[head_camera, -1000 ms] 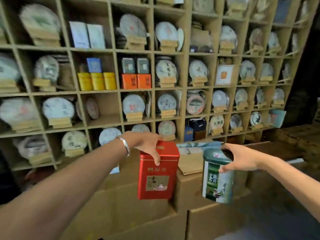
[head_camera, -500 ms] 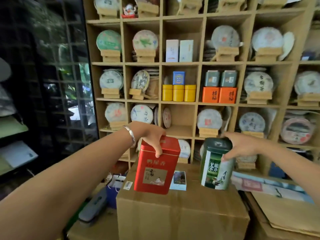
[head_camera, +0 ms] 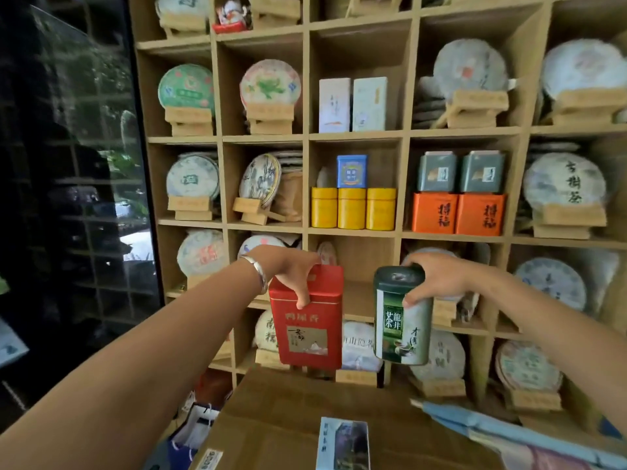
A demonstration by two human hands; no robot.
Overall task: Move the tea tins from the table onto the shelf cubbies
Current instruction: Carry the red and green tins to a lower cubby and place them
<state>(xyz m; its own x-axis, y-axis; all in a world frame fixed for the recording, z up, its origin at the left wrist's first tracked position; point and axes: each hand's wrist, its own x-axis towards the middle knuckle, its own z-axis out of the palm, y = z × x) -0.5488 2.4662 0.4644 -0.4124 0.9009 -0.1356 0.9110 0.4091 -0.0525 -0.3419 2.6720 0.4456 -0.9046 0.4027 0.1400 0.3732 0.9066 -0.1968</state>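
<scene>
Before you stands the wooden shelf (head_camera: pixel 403 137), its cubbies crowded with tea cakes, and the near-vacant cubby (head_camera: pixel 366 262) in the middle column opens right behind both tins. Your left hand (head_camera: pixel 291 271) grips the red tin (head_camera: pixel 310 320) by its lid, in the air before that cubby's lower edge; your right hand (head_camera: pixel 437 279) clasps the green tin (head_camera: pixel 402 320) beside it. Both look rigid, light and slick, so hold below the lids.

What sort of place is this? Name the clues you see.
Probably a tea shop or its storeroom: wooden shelf cubbies display wrapped tea cakes on stands, stacked yellow tins, and cardboard cartons stand below.
</scene>
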